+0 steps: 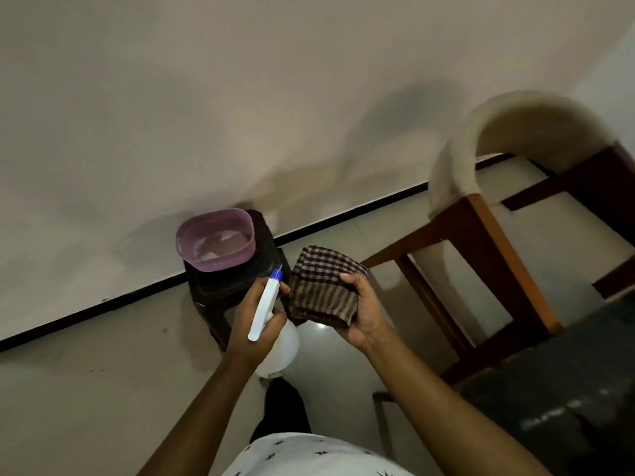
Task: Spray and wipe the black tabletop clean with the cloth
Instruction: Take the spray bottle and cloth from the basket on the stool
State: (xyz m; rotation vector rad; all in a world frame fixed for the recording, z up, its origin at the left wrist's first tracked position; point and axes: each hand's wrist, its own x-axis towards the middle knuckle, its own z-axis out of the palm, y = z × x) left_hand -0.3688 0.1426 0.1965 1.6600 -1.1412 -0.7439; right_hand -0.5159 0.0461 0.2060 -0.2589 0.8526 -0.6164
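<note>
My left hand [252, 324] grips a white spray bottle [275, 341] with a blue nozzle, its head pointing up and away from me. My right hand [364, 310] holds a folded brown-and-white checked cloth [321, 286] right next to the nozzle, the thumb lying on top of the fabric. Both hands are raised over the floor in front of me. The black tabletop [563, 383] shows at the lower right, below and to the right of my right forearm, dark and blurred.
A purple plastic tub [216, 240] sits on a small black stool [237, 280] against the wall, just beyond my hands. A wooden chair [481, 242] with a pale padded back stands at the right. Light tiled floor lies underfoot.
</note>
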